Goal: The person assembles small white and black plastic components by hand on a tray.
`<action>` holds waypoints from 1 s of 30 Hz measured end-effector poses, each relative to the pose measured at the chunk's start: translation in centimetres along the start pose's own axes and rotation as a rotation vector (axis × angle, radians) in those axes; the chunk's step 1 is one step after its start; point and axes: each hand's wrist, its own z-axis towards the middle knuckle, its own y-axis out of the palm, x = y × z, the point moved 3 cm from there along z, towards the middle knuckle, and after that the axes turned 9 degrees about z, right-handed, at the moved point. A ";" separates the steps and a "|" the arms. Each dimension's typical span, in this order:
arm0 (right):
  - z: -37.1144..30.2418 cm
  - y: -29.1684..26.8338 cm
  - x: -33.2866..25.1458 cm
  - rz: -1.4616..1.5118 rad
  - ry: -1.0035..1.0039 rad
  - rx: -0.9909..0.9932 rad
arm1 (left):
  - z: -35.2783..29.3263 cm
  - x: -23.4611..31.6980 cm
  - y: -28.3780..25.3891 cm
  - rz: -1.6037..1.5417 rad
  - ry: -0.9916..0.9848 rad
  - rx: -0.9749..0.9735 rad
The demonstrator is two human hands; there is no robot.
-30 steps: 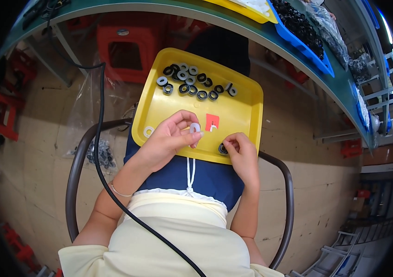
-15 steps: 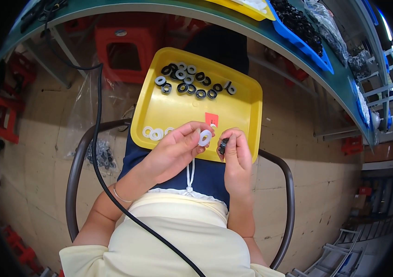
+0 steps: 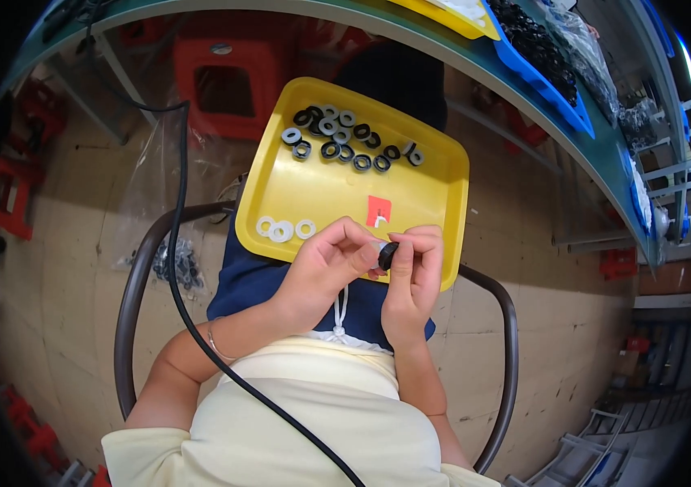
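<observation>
Over the near edge of the yellow tray point(image 3: 321, 191) on my lap, both my hands meet. My left hand point(image 3: 325, 268) is closed on a white ring point(image 3: 375, 254), mostly hidden by the fingers. A black ring point(image 3: 387, 256) is pinched between the thumb and fingers of my right hand point(image 3: 412, 284). The two rings are face to face and appear to touch. Several white rings point(image 3: 281, 232) lie in the tray's near left part, beside my left hand. Several black and grey rings point(image 3: 331, 150) are grouped along its far side. A red tag point(image 3: 378, 209) lies beyond my fingers.
A black cable point(image 3: 180, 203) runs down the left and across my body. Chair arms point(image 3: 501, 300) curve on both sides. Beyond the tray is a green table point(image 3: 280, 10), with a blue tray point(image 3: 544, 85) of black parts. A red stool point(image 3: 272, 61) stands underneath.
My right hand has brought the black ring left against the white ring, which has turned from facing up to nearly edge-on. The tray appears shifted slightly right and upward in view.
</observation>
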 end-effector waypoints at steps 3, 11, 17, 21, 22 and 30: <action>-0.1 0.5 -0.1 -0.075 -0.114 0.025 | 0.0 0.3 0.3 0.056 0.095 0.044; -0.6 0.2 0.6 -0.224 -0.218 0.116 | -0.4 0.9 0.6 0.223 0.117 0.048; -0.7 0.2 1.0 -0.182 -0.341 0.160 | -1.0 1.2 1.3 0.518 0.278 0.116; -1.1 0.3 1.2 -0.134 -0.273 0.077 | -1.2 1.9 0.5 0.798 0.414 0.177; -1.2 0.4 0.6 -0.281 -0.329 0.026 | -1.2 1.9 0.2 0.798 0.415 0.176; -0.9 0.3 -0.5 -0.604 -0.587 0.051 | -0.7 1.9 0.8 0.551 0.361 0.156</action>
